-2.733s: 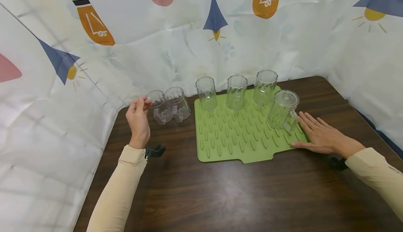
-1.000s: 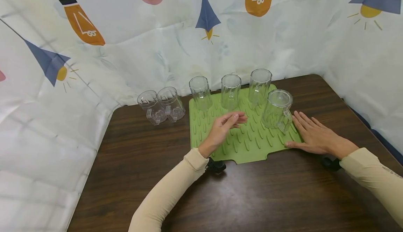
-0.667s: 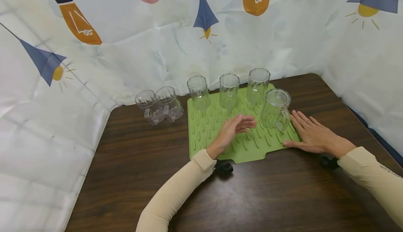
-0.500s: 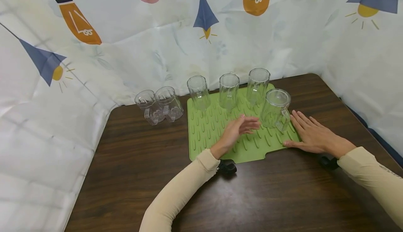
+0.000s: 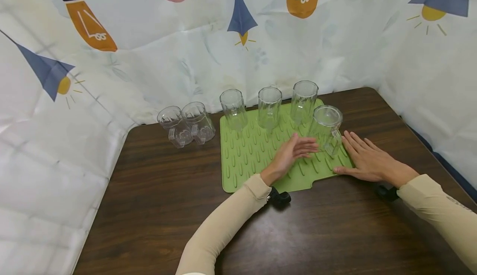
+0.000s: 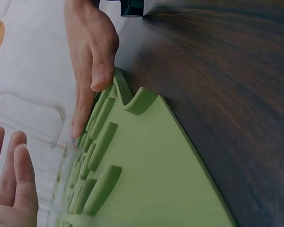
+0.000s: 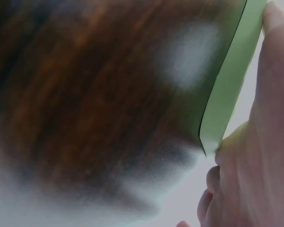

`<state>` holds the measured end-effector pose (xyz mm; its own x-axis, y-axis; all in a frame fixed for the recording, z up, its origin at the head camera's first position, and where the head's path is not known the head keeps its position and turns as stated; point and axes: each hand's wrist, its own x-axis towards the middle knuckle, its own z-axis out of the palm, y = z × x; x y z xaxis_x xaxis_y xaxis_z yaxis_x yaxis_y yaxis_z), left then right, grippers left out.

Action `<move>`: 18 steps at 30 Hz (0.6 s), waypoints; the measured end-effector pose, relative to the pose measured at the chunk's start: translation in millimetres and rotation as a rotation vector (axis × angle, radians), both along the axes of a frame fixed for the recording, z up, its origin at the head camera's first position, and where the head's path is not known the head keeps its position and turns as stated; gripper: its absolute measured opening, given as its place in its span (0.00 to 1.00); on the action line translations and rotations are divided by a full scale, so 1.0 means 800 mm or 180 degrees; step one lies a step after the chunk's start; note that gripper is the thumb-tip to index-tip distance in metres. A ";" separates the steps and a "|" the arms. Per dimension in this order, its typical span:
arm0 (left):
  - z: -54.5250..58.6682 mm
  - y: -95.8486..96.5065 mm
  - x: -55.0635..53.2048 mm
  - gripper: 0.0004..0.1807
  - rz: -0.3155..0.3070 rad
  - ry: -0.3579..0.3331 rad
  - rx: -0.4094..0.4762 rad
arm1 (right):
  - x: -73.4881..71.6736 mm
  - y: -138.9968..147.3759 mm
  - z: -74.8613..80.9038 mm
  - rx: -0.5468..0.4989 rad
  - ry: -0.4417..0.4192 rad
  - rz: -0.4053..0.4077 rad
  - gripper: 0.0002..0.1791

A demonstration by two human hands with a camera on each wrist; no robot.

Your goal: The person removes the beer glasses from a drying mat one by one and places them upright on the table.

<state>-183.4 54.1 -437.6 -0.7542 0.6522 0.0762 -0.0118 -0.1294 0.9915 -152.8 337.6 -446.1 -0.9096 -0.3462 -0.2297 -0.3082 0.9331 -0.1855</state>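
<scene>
My left hand (image 5: 292,155) is over the green ridged drying mat (image 5: 246,159), its fingers extended toward an upside-down glass mug (image 5: 328,117) on the mat's right side. In the left wrist view those fingers (image 6: 23,177) look straight and grip nothing; whether they touch the mug I cannot tell. Flat and spread, my right hand (image 5: 369,159) rests at the mat's right front corner, just beside the mug's handle. Along the mat's back edge stand a left glass mug (image 5: 234,111), a middle one (image 5: 270,109) and a right one (image 5: 303,101).
Two clear mugs with handles, one at the far left (image 5: 173,124) and its neighbour (image 5: 199,121), stand on the dark wooden table (image 5: 156,208) left of the mat. A white patterned curtain (image 5: 179,59) hangs behind the table and at its sides.
My left hand has moved right, from beside the far-left mugs across the mat toward the upside-down mug. The right hand stays at the mat's corner. The head view has shifted slightly.
</scene>
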 end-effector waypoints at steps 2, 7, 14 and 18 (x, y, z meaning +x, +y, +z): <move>-0.001 0.004 -0.001 0.43 -0.0025 0.0001 -0.0011 | 0.000 0.000 0.000 0.0001 0.0002 0.0002 0.64; -0.002 0.017 -0.003 0.41 -0.0071 0.0013 -0.0090 | -0.001 -0.001 -0.001 0.0001 0.0007 0.0003 0.64; 0.003 0.036 -0.002 0.38 -0.0133 0.0006 -0.0285 | 0.000 -0.001 0.000 0.0007 0.0020 -0.0001 0.64; 0.005 0.048 -0.001 0.35 -0.0224 0.0098 -0.0347 | 0.001 -0.001 0.000 0.0035 0.0049 0.0008 0.64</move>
